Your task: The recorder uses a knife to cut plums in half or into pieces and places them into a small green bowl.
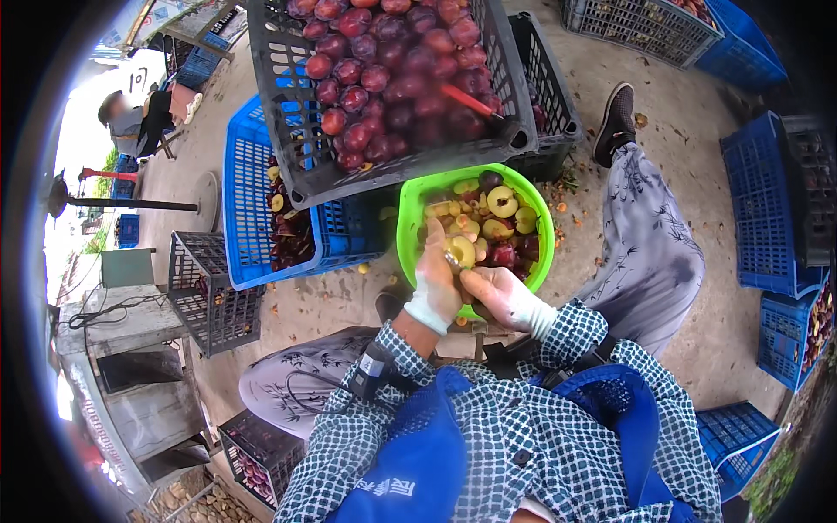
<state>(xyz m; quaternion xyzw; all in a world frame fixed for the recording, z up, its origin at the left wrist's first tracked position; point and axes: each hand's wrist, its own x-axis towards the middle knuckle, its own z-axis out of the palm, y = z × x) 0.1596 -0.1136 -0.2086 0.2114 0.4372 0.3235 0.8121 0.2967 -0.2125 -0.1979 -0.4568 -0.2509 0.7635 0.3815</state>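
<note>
In my gloved left hand (435, 281) is a cut plum half (461, 251), its yellow flesh facing up. My gloved right hand (507, 297) grips a small metal tool (452, 260), mostly hidden by the fingers, whose tip meets the fruit. Both hands are close together over the near side of a bright green basin (546, 261). Inside the basin lie cut plums (502, 201) with yellow flesh and dark red skin. Beyond it, a black plastic crate (418, 160) holds many whole red plums (376, 77). A red-handled tool (467, 99) rests at that crate's near right corner.
A blue crate (271, 282) with dark red plum pieces stands left of the basin. Black crates (216, 314) sit further left; blue crates (758, 196) line the right. Fruit scraps (561, 207) litter the concrete floor. A person (134, 124) sits at the far left.
</note>
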